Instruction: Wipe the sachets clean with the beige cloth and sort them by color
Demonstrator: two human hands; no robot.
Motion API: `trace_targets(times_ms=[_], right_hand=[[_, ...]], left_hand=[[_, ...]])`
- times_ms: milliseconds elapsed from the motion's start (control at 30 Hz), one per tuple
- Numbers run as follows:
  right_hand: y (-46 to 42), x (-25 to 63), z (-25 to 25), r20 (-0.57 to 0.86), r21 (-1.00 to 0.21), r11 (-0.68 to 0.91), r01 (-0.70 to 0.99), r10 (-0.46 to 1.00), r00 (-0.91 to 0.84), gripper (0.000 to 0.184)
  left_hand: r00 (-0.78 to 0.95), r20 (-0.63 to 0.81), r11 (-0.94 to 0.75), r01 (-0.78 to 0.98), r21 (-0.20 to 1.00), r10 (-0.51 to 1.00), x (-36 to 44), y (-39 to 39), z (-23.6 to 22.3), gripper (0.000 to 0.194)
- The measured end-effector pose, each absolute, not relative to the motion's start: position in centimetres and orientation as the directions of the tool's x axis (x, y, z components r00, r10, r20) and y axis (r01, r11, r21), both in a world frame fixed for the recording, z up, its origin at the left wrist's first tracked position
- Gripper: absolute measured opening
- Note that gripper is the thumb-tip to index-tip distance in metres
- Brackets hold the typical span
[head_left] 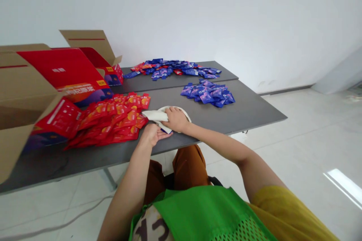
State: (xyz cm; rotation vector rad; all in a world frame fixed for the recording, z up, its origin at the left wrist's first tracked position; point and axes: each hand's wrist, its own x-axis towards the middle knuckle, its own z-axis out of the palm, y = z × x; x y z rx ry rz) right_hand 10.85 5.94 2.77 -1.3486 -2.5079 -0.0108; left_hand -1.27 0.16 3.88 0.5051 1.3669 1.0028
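Both my hands are at the table's front edge, around a folded white cloth-like piece (155, 115), whose exact kind I cannot make out. My right hand (177, 119) lies over it from above, fingers curled onto the material. Lower and to the left, my left hand (152, 134) has its fingers reaching under a blue packet (166, 130), of which only a dark edge shows below the white material. A pale curved rim (185, 113) of the white material shows behind my right hand. Close to my left hand is a heap of red sachets (113, 118).
A pile of blue-purple sachets (208, 93) lies to the right. Mixed blue and red sachets (175, 68) spread along the back tabletop. Open printed cartons (68, 77) stand at left. The grey table (249, 111) ends at right; a cable (70, 216) crosses the floor.
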Motion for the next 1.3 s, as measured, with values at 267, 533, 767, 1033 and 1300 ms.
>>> trace_targets(times_ms=[267,533,767,1033,1300], right_hand=[[7.8,11.3,2.4,0.212,-0.163,0.5,0.851,0.86,-0.465,0.045],[7.5,11.5,2.1,0.286,-0.14,0.351,0.926,0.909,-0.301,0.045],[4.6,11.0,2.1,0.302,-0.167,0.511,0.843,0.841,-0.45,0.039],[9.0,10.4,2.2,0.251,-0.164,0.383,0.909,0.908,-0.337,0.046],[7.0,11.1,1.9,0.283,-0.134,0.34,0.931,0.913,-0.292,0.05]], left_hand=[[-0.024,-0.475,0.453,-0.26,0.853,0.88,-1.5,-0.4,2.5,0.024],[-0.11,-0.511,0.469,-0.271,0.84,0.852,-0.9,-0.3,3.0,0.028],[-0.119,-0.451,0.397,-0.314,0.862,0.885,-0.8,-0.1,2.6,0.024],[-0.136,-0.523,0.468,-0.3,0.831,0.841,-0.4,0.1,3.1,0.029],[-0.16,-0.534,0.484,-0.27,0.833,0.83,-0.5,0.5,3.0,0.025]])
